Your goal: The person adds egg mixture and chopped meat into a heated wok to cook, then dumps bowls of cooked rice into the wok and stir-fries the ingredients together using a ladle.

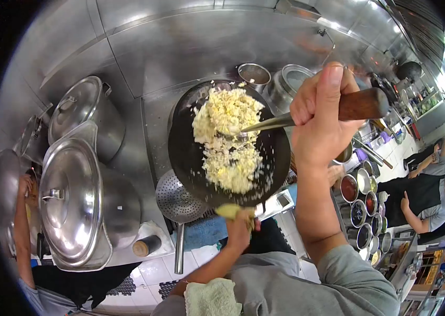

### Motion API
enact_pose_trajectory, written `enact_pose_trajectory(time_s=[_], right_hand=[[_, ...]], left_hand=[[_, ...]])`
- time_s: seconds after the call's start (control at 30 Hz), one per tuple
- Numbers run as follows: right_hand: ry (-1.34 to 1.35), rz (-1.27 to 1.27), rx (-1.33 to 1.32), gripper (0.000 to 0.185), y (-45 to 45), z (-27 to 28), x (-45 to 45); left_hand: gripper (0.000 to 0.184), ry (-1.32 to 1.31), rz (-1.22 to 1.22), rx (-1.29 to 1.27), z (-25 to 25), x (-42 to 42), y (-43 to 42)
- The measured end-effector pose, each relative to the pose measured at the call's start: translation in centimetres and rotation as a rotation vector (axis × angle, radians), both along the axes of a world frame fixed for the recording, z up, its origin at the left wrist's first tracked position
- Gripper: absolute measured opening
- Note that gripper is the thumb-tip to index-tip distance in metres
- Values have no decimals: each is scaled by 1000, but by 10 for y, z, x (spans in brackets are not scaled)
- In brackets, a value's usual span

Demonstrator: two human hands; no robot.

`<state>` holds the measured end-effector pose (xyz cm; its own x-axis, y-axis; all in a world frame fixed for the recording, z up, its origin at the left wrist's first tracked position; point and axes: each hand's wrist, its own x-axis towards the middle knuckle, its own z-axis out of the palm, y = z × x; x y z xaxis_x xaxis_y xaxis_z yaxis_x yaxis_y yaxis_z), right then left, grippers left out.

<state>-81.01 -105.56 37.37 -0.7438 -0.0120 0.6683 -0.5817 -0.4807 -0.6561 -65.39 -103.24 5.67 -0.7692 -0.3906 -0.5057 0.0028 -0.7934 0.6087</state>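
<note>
A dark wok (191, 176) is in the middle of the view, with fried rice (230, 113) and bits of yellow egg in it. Some grains are in the air and blurred. My right hand (325, 116) is closed around the wooden handle of a metal ladle (272, 123), thumb laid along it. The ladle's bowl is partly hidden in the rice. At the wok's near edge, my left hand (239, 230) is closed on a yellow-green cloth (226, 211) against the wok. The grip itself is mostly covered.
Large lidded steel pots (72, 195) stand on the left. A perforated strainer (178, 197) lies beside the wok, near a bottle (146, 246). Several sauce containers (358, 210) line the right side. One co-worker (417, 195) stands at right; another person's arm (21, 226) reaches in at left.
</note>
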Motion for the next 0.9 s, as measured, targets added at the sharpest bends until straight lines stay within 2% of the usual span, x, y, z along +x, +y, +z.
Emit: enact_pose_trajectory(time_s=[0.03,0.07,0.13,0.17,0.27,0.33,0.4,0.47,0.53,0.57,0.6,0.67,0.73,0.77,0.8,0.83,0.9], right_hand=[[-4,-63,37,40,1,-6,1],[-25,-117,91,39,-5,-38,-3],[-68,-221,202,39,-15,-101,-13],[-58,-36,60,40,-20,-141,-27],[-83,15,-16,43,-14,-100,-35],[-49,-2,-20,44,-10,-40,-29],[-30,64,-41,42,0,0,-12],[-29,-141,106,41,-4,-22,-10],[35,-301,117,40,-24,-70,-20],[-22,-138,176,39,-27,-126,-40],[-7,-96,172,38,-25,-134,-38],[56,-182,169,39,-20,-120,-66],[-100,-51,-40,40,-21,-47,-62],[-91,-33,-44,39,-21,-16,-62],[-84,-14,-49,38,-21,10,-63],[-34,3,-33,38,-20,29,-66],[44,28,-27,38,-21,60,-71]], left_hand=[[20,72,35,-10,8,-17,-14],[23,151,70,-22,16,-40,-37],[25,24,-38,6,13,-77,-77],[25,12,-58,1,7,-76,-74],[21,-15,-94,34,-22,-29,-37],[17,-17,-103,90,-39,9,-3],[14,15,-25,115,14,14,1],[13,151,43,121,14,-22,-22],[22,134,8,79,21,-69,-62],[23,102,-7,57,6,-71,-65],[24,80,-17,27,-3,-78,-70],[20,95,-85,23,-31,-47,-50],[19,-41,6,98,-40,-22,-14],[19,-23,-7,110,-35,-18,-12],[21,-6,-19,122,-30,-17,-13],[21,34,-18,146,-56,-30,-18],[17,77,12,123,-32,-64,-46]])
